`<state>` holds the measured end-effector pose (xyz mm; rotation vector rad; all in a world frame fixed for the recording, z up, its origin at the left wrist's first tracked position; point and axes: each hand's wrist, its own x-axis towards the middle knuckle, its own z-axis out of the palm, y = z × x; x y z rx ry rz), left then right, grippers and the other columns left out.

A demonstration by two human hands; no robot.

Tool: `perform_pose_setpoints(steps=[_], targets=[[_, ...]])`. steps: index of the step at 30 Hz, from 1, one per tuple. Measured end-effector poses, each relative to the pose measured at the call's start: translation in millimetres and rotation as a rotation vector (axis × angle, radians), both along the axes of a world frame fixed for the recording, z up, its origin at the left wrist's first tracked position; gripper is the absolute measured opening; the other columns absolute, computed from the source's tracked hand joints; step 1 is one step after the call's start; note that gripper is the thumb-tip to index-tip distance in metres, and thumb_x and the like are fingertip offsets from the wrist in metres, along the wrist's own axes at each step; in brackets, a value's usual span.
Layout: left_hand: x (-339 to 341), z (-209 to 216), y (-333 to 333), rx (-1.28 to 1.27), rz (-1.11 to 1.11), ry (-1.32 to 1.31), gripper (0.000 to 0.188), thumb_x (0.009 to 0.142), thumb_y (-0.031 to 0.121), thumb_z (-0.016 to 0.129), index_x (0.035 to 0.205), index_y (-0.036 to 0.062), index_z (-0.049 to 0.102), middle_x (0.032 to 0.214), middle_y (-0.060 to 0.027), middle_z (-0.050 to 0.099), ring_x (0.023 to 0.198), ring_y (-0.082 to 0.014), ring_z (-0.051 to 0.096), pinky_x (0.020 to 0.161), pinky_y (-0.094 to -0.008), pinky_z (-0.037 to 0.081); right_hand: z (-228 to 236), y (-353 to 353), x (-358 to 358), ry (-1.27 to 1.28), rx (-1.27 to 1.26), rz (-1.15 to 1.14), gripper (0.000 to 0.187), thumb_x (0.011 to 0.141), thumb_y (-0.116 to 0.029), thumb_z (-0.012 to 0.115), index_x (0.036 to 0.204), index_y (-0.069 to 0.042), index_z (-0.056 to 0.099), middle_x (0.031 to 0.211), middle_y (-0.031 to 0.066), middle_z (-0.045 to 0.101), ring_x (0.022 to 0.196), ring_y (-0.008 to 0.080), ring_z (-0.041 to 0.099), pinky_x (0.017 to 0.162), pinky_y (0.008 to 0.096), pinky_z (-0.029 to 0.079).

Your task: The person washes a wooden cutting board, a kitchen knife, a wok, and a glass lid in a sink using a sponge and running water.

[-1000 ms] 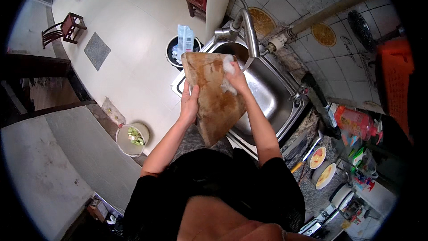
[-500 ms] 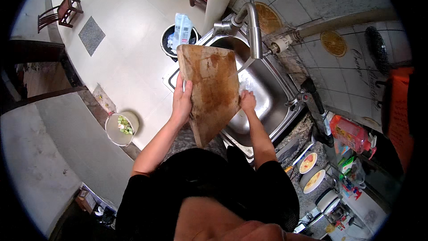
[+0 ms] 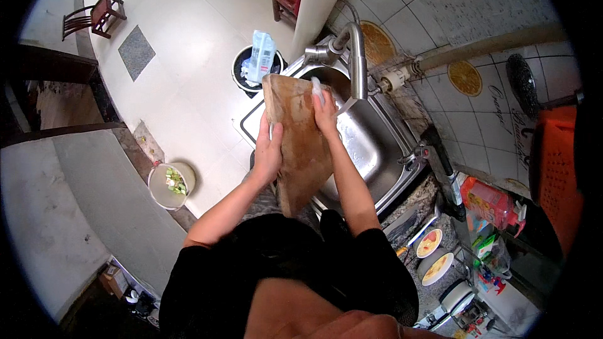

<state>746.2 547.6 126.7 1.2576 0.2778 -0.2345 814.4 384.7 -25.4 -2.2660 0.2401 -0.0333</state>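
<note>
A thick wooden chopping board point(image 3: 300, 150), wet and stained brown, is tilted over the near left side of the steel sink point(image 3: 375, 166). My left hand point(image 3: 269, 158) grips its left edge, thumb on the face and the other fingers hidden behind. On the upper right of the board's face rests my right hand point(image 3: 325, 115), closed round a whitish, crumpled wad point(image 3: 317, 88) whose kind I cannot make out. From the tall metal tap point(image 3: 358, 66) a stream of water runs down just right of that hand.
Beyond the sink stands a bin point(image 3: 237, 70) with a light blue plastic bag. A pale bucket point(image 3: 191, 174) with green scraps sits on the floor at left. Two bowls of food point(image 3: 429, 243), a pink bottle point(image 3: 487, 201) and an orange basket point(image 3: 558, 169) are at right.
My right hand has moved from the board's right edge up onto its face, bringing the whitish wad along. The board sits slightly further right and lower in view, still in my left hand.
</note>
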Motion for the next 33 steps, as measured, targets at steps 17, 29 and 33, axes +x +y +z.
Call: perform_pose_setpoints(steps=[17,29,33], targets=[[10.3,7.2,-0.7,0.284,-0.09,-0.186,0.053,0.085,0.012,0.035,0.13,0.0013,0.01,0.133,-0.0161,0.019,0.123,-0.0242,0.018,0.099,-0.031,0.015,-73.4,-44.5,-37.5,0.341,-0.189,-0.148,0.047,0.084,-0.041,0.035,0.114,-0.007,0.046,0.105,0.0184,0.052,0.099,0.0312,0.046,0.089,0.0393,0.03],[9.2,10.7,9.2,0.028,-0.077,-0.032,0.058,0.082,0.007,0.042,0.131,0.0043,0.012,0.13,-0.0154,0.025,0.118,-0.0215,0.029,0.097,-0.0305,0.022,30.8,4.5,-39.0,0.176,0.036,-0.001,0.03,0.083,-0.024,0.044,0.105,-0.003,0.045,0.099,0.0187,0.048,0.099,0.0319,0.045,0.083,0.0324,0.035],[0.1,9.3,-7.3,0.397,-0.133,-0.181,0.065,0.076,-0.001,0.048,0.129,0.0015,0.013,0.127,-0.0176,0.029,0.119,-0.0235,0.028,0.097,-0.0308,0.021,-42.0,-37.4,-28.6,0.366,-0.067,-0.349,0.036,0.08,-0.026,0.05,0.105,-0.002,0.041,0.099,0.0187,0.048,0.092,0.0286,0.048,0.079,0.034,0.037]])
